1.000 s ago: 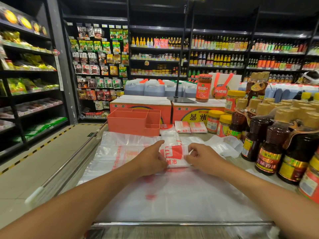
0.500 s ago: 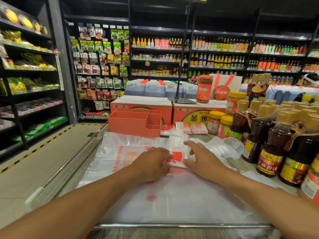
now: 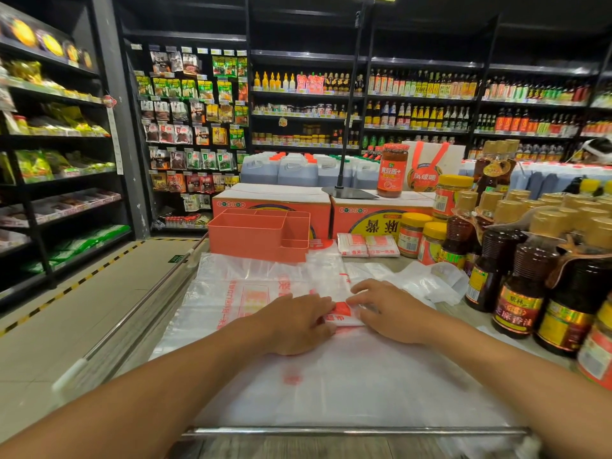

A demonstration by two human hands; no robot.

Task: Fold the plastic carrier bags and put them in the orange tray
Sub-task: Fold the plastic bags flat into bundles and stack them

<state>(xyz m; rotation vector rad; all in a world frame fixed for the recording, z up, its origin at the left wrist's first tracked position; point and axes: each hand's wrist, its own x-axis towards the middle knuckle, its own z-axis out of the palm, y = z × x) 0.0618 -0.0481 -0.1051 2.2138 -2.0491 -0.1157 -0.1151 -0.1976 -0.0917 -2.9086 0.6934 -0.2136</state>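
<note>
1. A layer of translucent white plastic carrier bags with red print (image 3: 347,385) lies flat across the counter in front of me. It reaches from the metal rail (image 3: 331,430) at the near edge up to the tray.
2. Two orange-and-white cardboard boxes (image 3: 275,202) stand side by side at the far end of the counter.
3. A crowd of dark brown sauce bottles with tan caps (image 3: 520,293) stands upright along my right, just beside the bags.
4. The orange plastic tray with inner dividers (image 3: 245,238) sits in front of the left box, resting on the far edge of the flat bags. From here I see no bag inside it.
5. My left hand (image 3: 298,323) rests on the left end of the packet, fingers bent down onto it. Whether they pinch it or only press, I cannot tell.
6. My right hand (image 3: 390,313) lies on the packet's right end, fingers fairly straight and pressing flat, gripping nothing.
7. A crumpled clear plastic bag (image 3: 430,279) lies loose between my right hand and the bottles.
8. Two small folded white-and-red bags (image 3: 367,245) lie side by side against the right box, outside the tray.
9. The small folded bag packet with a red logo (image 3: 342,314) sits between my hands on top of the flat bags, well short of the tray.
</note>
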